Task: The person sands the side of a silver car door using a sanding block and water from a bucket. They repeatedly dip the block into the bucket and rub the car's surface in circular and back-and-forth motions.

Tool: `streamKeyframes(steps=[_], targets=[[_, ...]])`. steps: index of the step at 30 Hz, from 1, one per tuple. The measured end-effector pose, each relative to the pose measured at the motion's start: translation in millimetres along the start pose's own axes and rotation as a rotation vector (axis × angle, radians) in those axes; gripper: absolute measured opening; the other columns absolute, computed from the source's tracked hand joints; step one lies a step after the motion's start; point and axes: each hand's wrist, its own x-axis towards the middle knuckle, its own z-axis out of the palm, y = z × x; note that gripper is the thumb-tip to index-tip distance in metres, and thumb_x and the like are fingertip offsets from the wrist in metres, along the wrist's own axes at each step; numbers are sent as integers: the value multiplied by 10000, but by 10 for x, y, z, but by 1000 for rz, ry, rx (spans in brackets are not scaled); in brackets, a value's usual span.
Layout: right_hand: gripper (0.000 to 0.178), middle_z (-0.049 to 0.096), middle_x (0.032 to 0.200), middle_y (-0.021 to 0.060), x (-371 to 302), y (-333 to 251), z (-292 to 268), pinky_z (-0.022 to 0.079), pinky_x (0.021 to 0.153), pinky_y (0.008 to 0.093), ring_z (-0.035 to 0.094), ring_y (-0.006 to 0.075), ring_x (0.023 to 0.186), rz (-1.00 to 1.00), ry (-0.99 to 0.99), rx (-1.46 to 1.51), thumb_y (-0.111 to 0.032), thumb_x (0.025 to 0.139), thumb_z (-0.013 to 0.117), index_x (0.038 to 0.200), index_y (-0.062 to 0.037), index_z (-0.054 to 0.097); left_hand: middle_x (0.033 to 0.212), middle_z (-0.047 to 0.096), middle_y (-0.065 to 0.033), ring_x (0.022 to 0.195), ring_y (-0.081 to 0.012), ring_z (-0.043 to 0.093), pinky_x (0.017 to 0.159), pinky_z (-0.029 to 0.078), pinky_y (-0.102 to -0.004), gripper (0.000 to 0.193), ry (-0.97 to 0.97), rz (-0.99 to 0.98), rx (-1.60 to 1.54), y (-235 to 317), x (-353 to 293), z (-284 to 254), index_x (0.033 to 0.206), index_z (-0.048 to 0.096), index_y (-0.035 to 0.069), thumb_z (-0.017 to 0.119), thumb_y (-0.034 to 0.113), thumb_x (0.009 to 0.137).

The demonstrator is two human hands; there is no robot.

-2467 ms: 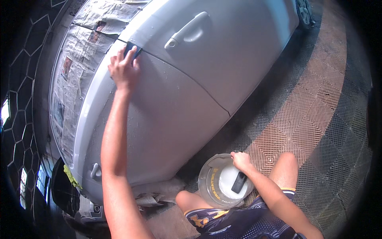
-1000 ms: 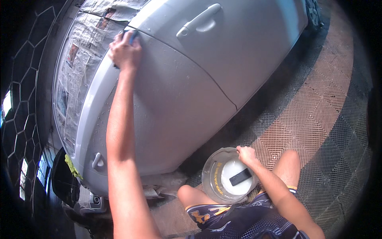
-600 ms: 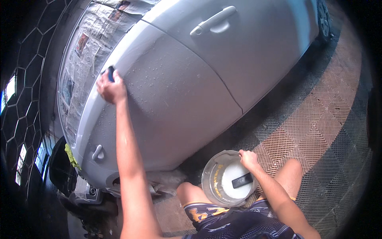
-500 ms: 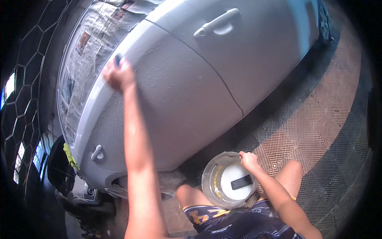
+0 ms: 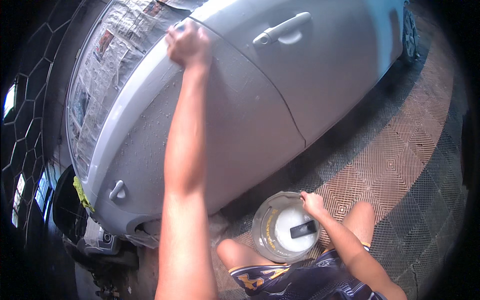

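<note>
The grey door of a car (image 5: 235, 130) fills much of the view, beaded with water drops. High on it, by the window frame (image 5: 142, 75), my left hand (image 5: 189, 47) is closed and slightly blurred. Only a small edge of the dark pad it holds shows past the fingers. Low between my knees stands a grey bucket (image 5: 265, 227) with yellow lettering and whitish, foamy liquid inside. My right hand (image 5: 313, 202) grips its rim. A dark rectangular block (image 5: 303, 229) lies in the liquid.
Paper (image 5: 112, 55) covers the window glass. Door handles (image 5: 282, 29) stick out from the panels. A yellow-green cloth (image 5: 81, 194) hangs at the car's lower left end. Brown and dark grid tiles (image 5: 390, 165) form the floor.
My left hand has slid up and to the right along the window edge of the door. My right hand stays on the bucket rim.
</note>
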Motion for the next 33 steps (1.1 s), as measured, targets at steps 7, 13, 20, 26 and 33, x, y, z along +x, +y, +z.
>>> streamKeyframes(steps=[7,13,20,26,33], targets=[[223,750,915,196,42,200,-154,576,765,547,738,401,880,40,-17,-5,-292,987,598,1106,-123,682,1215,646,-245,1127,-401,652,841,586,-540,350,-56,-382,-3,-359,-394,-173,1146,727,152,742,368,870],[200,748,893,192,-45,6,-94,580,749,534,741,391,857,22,-44,-11,-282,988,601,1097,-136,684,1234,658,-230,1148,-381,655,860,589,-507,353,-46,170,-4,-54,24,8,1150,725,165,749,387,877],[203,740,888,193,-7,40,-75,566,753,541,725,412,857,21,-8,-17,-301,996,602,1096,-146,685,1151,626,-225,1038,-382,657,803,602,-488,315,91,-227,-8,-505,-297,-4,1130,739,156,745,331,868],[206,744,896,198,-21,10,-136,575,754,547,731,412,854,13,-11,0,-285,978,618,1112,-145,688,1203,675,-174,1011,-358,679,802,588,-499,293,146,241,-69,-423,-271,23,1054,755,153,755,353,840],[195,730,857,209,21,-12,-28,561,745,555,721,423,841,-18,10,-32,-283,977,623,1087,-134,681,1073,645,-145,1000,-305,646,789,565,-495,343,323,-15,4,-718,-778,-102,1172,724,118,735,283,872]])
